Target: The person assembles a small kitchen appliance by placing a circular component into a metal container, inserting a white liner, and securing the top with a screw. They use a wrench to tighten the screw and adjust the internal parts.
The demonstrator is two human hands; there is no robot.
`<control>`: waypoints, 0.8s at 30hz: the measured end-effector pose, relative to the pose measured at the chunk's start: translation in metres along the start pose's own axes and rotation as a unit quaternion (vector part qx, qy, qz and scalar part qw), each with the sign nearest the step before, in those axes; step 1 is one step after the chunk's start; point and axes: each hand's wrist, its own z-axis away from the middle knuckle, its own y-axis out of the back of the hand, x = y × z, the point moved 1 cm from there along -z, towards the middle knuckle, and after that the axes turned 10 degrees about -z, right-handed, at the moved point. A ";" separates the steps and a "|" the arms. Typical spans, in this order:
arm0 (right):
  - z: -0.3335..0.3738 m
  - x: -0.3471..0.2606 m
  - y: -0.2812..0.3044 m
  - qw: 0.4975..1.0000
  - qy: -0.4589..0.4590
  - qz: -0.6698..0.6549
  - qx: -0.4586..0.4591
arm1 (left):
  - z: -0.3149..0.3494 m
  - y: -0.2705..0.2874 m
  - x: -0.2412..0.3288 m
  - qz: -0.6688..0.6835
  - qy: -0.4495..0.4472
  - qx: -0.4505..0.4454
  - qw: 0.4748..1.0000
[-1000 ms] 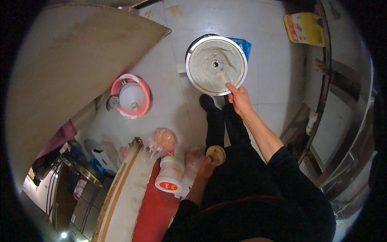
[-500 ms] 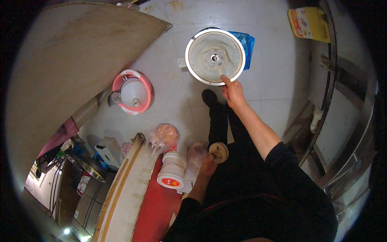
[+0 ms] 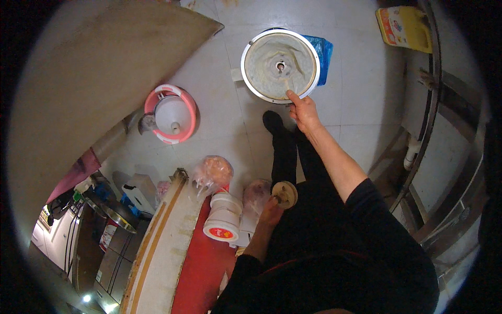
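Observation:
My right hand [image 3: 304, 112] is stretched out far in front. Its thumb lies over the near edge of a wide round pan-like part [image 3: 261, 73], with the fingers curled beneath. This part has a pale metal rim, a greyish smeared inside and a small metal-edged hole at its centre. Close to my body, my left hand [image 3: 270, 213] is closed on a small round beige piece [image 3: 288, 191], shaped like a shallow disc with a raised middle. The exact kind of either piece cannot be made out.
Blue plastic [image 3: 324, 60] shows behind the round part. A pink-and-white tub [image 3: 191, 112] with a grey funnel-like piece [image 3: 172, 114] stands on the floor at left. Stacked white buckets [image 3: 222, 215] and a bagged item [image 3: 217, 170] are near-left. A yellow jug [image 3: 418, 31] sits far right.
The whole view has shifted a little, so floor objects sit slightly higher in it. Both hands keep the same holds, and the round part shows a slightly different tilt.

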 end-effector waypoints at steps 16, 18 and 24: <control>-0.009 -0.025 0.015 0.987 0.020 0.157 -0.031 | -0.002 0.024 -0.012 0.040 0.032 0.008 0.999; -0.009 -0.027 0.014 0.991 0.017 0.130 -0.037 | -0.001 0.024 -0.011 0.042 0.033 0.021 0.998; -0.014 -0.028 0.014 0.987 0.029 0.159 -0.019 | -0.002 0.028 -0.009 0.020 0.035 -0.007 0.999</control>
